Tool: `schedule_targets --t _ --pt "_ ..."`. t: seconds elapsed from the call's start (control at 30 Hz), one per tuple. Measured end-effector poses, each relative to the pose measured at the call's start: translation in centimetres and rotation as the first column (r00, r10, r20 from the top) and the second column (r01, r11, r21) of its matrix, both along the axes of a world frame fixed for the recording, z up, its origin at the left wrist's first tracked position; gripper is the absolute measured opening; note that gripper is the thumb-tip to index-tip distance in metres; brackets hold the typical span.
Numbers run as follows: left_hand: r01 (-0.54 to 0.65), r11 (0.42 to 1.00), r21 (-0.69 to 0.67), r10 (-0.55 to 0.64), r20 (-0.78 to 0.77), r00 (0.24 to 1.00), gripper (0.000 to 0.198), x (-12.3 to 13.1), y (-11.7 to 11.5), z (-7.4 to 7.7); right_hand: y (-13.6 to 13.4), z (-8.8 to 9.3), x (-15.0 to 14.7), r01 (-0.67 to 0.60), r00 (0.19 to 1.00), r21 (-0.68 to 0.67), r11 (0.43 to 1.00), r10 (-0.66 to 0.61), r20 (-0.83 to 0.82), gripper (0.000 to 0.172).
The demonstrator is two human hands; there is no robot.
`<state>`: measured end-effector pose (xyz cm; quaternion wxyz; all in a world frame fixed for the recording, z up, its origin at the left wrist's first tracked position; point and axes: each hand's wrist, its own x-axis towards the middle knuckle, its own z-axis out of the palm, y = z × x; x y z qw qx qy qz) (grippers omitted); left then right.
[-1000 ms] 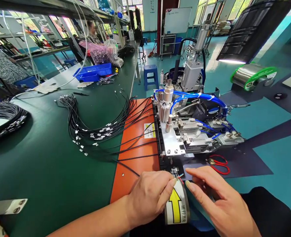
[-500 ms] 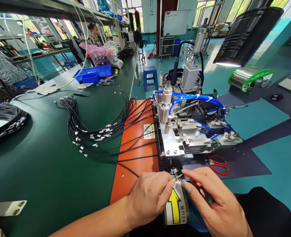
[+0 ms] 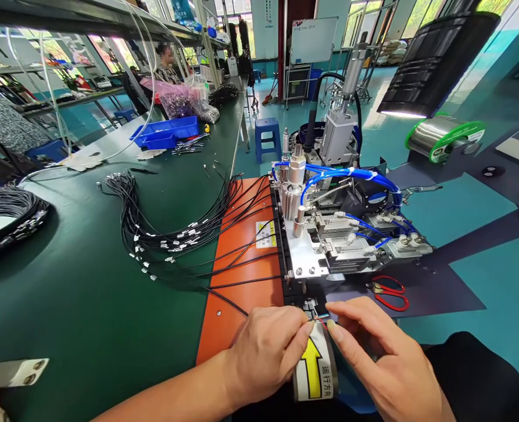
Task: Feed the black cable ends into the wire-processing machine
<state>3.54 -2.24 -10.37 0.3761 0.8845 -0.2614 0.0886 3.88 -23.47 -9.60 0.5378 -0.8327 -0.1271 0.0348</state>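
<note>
My left hand [image 3: 272, 349] is closed, thumb and forefinger pinching the end of a black cable [image 3: 229, 299] that runs in from the left. Thin coloured wires [image 3: 321, 320], one red, fan out just past those fingertips. Beside them is my right hand [image 3: 384, 360], its thumb and forefinger apart with a gap between the tips; the thumb tip is close to the red wire, and I cannot tell if it touches. A small metal clamp part [image 3: 311, 305] of the machine [image 3: 305, 252] lies just beyond the wires. Below them is a label with a yellow arrow [image 3: 313, 369].
More black cables [image 3: 175, 237] with white tags lie across the green table [image 3: 109, 328] and orange plate [image 3: 241, 228]. Red-handled scissors [image 3: 390, 292] lie right of the machine. A solder spool [image 3: 439, 138] and black lamp [image 3: 435, 64] are at upper right. Another person [image 3: 168, 64] sits far back.
The thin wires have shifted between my fingertips, and the red one now shows more clearly near my right thumb. My left hand has hardly moved.
</note>
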Motion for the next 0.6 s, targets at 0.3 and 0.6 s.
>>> schedule_targets --t 0.3,0.6 --pt "0.012 1.000 0.013 -0.012 0.047 0.999 0.019 0.0 0.0 -0.1 1.1 0.1 1.0 -0.037 0.938 0.185 0.982 0.098 -0.332 0.024" --pt "0.016 1.000 -0.004 -0.016 0.047 0.999 0.019 0.1 0.1 0.0 1.4 -0.3 1.1 -0.034 0.960 0.170 0.985 0.079 -0.269 0.025"
